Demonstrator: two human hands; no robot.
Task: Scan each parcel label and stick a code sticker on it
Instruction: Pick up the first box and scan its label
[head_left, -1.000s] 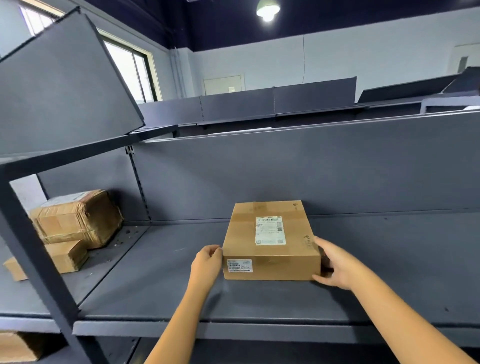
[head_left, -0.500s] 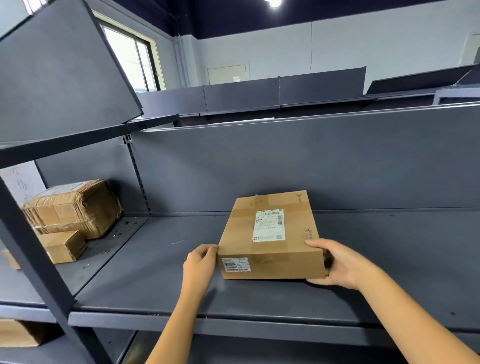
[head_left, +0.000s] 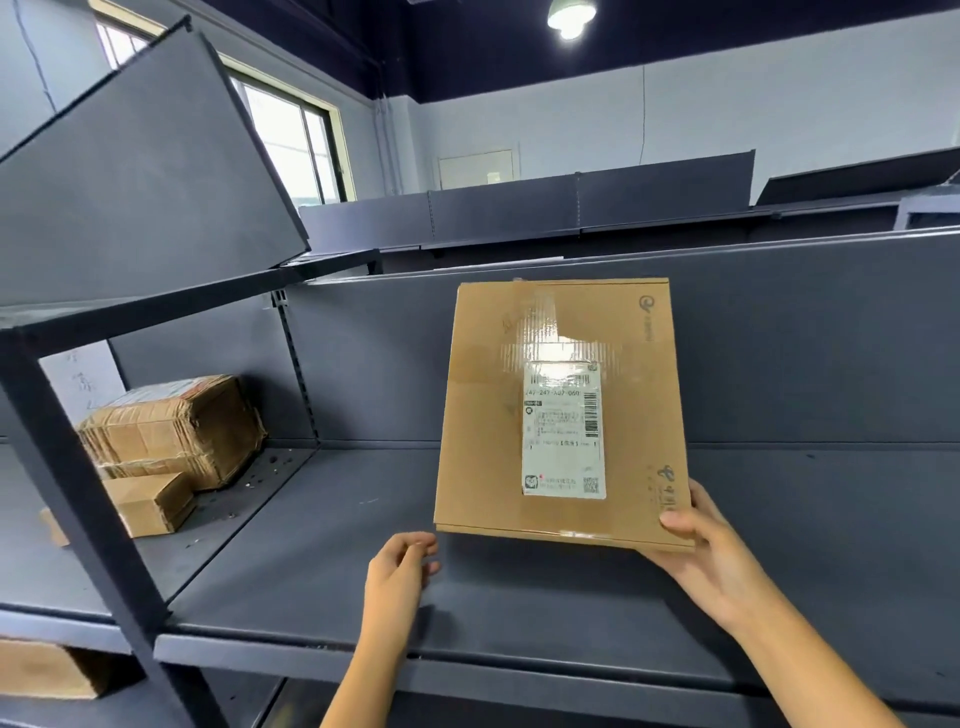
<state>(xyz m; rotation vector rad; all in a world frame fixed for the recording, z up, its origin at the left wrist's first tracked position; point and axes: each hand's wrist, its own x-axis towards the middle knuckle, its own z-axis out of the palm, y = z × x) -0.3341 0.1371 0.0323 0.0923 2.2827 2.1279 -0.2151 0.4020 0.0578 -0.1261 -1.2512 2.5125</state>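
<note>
Closest in, two bare arms reach up from the bottom. The left hand (head_left: 400, 566) holds nothing. Its fingers are softly curled, and it floats over the gray shelf (head_left: 322, 561), just under the low left corner of the box (head_left: 483, 415). It does not seem to touch the box. The right hand (head_left: 711, 561) holds the box by its low right corner, with the thumb on the front and the other fingers tucked behind. The box is brown, flat and wide. It is up in the air above the shelf, standing tall with its big face turned this way. A white label (head_left: 563, 431) with black bar codes sits on that face, a bit to the right, and shiny clear tape runs above it. Farther off to the left, on the next shelf, a big wrinkly taped box (head_left: 176, 431) sits at the back. A small box (head_left: 150, 501) lies just in front of it. Down low on the left, one more box (head_left: 41, 675) peeks out from the shelf below. Above the boxes, a dark panel (head_left: 135, 176) leans at a tilt. Way at the back are a bright window (head_left: 291, 140) and a ceiling lamp (head_left: 569, 18).
</note>
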